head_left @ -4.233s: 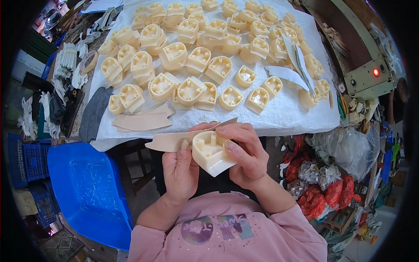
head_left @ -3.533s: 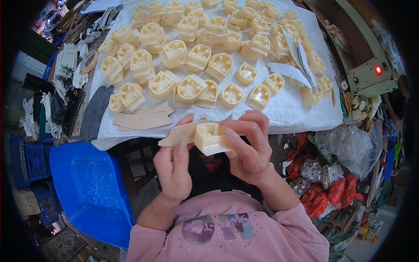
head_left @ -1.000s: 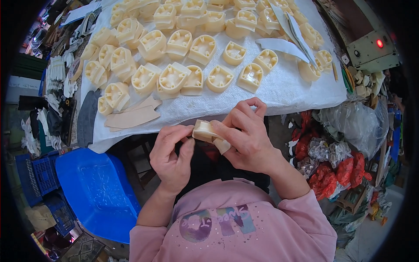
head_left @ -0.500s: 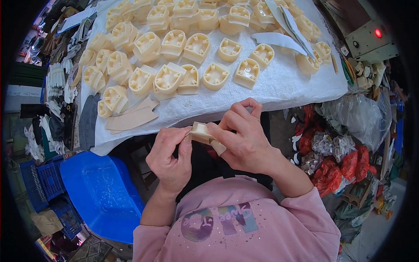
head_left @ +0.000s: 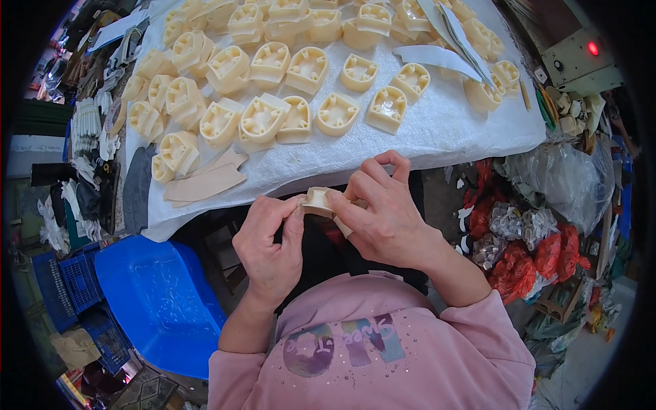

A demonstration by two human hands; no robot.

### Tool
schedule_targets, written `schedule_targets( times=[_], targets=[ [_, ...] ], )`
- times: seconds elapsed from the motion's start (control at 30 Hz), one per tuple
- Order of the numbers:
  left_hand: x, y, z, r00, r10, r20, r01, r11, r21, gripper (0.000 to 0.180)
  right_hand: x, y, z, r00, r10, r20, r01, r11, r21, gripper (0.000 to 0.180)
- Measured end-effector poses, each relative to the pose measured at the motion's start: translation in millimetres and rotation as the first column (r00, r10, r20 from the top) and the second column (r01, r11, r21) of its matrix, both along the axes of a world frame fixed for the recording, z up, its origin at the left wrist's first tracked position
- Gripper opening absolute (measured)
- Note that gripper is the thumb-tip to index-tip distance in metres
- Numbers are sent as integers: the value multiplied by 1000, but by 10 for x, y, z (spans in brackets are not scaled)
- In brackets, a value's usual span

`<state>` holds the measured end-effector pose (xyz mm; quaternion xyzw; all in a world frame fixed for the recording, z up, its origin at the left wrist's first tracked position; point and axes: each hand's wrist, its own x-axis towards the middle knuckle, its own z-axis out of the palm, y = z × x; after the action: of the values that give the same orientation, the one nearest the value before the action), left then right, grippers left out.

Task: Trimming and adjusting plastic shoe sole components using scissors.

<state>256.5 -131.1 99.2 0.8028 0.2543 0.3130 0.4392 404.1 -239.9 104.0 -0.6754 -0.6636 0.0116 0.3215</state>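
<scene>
Between my two hands, just off the table's front edge, is a cream plastic shoe heel (head_left: 317,199) with a thin pale strip along its side. My left hand (head_left: 268,239) is closed, thumb and forefinger pinching the heel's left edge, where the strip's end sits. From the right, my right hand (head_left: 388,222) grips the same heel, its thumb pressed on the near face; the fingers behind are partly hidden. A pale flap hangs below the right fingers. Several similar D-shaped heels, such as one in the front row (head_left: 337,115), lie hollow side up on the table.
White sheeting covers the table (head_left: 437,140). Beige cut strips (head_left: 208,181) lie at its front left, white sheets (head_left: 441,60) at the back right. A blue plastic tub (head_left: 157,301) stands below left. Red bags (head_left: 512,273) and a machine with a red light (head_left: 581,61) are at right.
Both hands keep hold of the heel. It has tilted slightly, and my left hand has shifted a little right and up along its edge.
</scene>
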Motion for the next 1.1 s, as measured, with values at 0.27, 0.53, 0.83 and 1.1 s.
schedule_targets(
  times=[0.27,0.53,0.83,1.1],
  targets=[
    [-43,3,-92,990,-40,138,63,984,-165,13,95,-26,-70,993,7,-116,-4,1000,30,40],
    [32,54,-180,939,-136,317,225,937,-266,11,117,-59,-95,935,162,-315,-147,987,72,48],
    [121,88,-93,945,-240,224,166,938,304,9,139,-63,-57,931,208,-299,-209,977,27,47],
    [-62,33,-87,951,-143,274,276,792,-545,72,150,-13,20,991,115,-75,-98,974,203,41]
  ],
)
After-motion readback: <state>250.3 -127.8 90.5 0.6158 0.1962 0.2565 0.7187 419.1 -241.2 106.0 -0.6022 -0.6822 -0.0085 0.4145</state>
